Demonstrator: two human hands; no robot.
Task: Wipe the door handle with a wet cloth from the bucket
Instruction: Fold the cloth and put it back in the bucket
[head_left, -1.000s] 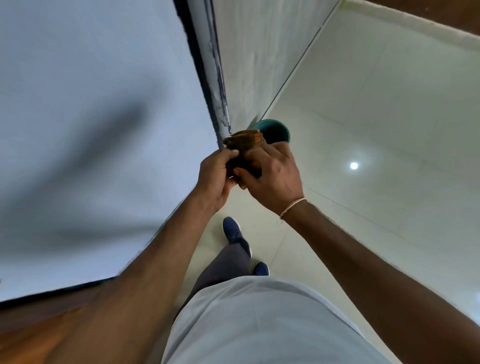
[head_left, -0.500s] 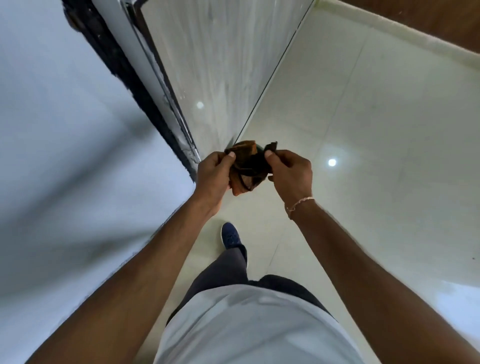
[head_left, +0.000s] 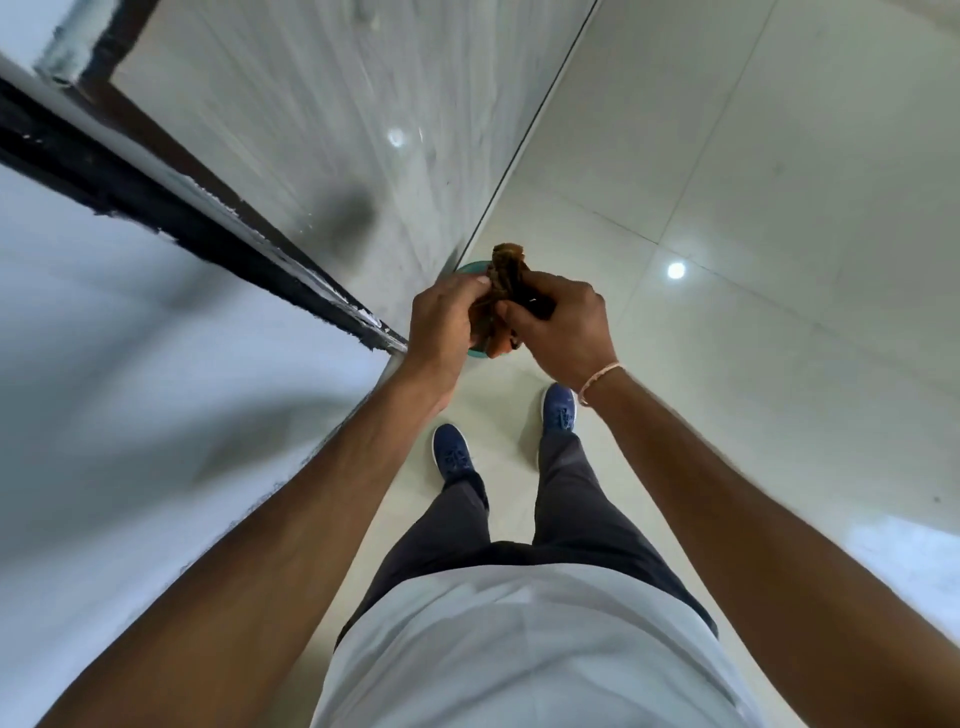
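Note:
A brown cloth (head_left: 506, 270) is bunched between both my hands at chest height. My left hand (head_left: 441, 325) grips its left side and my right hand (head_left: 558, 325) grips its right side, fingers closed on the fabric. Directly below the hands, a teal bucket (head_left: 467, 268) stands on the floor, mostly hidden; only slivers of its rim show. No door handle is in view.
A dark door frame edge (head_left: 171, 208) runs diagonally at left, with a pale wall (head_left: 104, 415) below it and a grey streaked panel (head_left: 322, 104) beyond. Glossy cream floor tiles (head_left: 753, 260) spread to the right. My blue shoes (head_left: 454, 454) stand just behind the bucket.
The view has swung down and right, bringing both feet into sight. My hands have closed together again on the cloth, which is now more tightly bunched.

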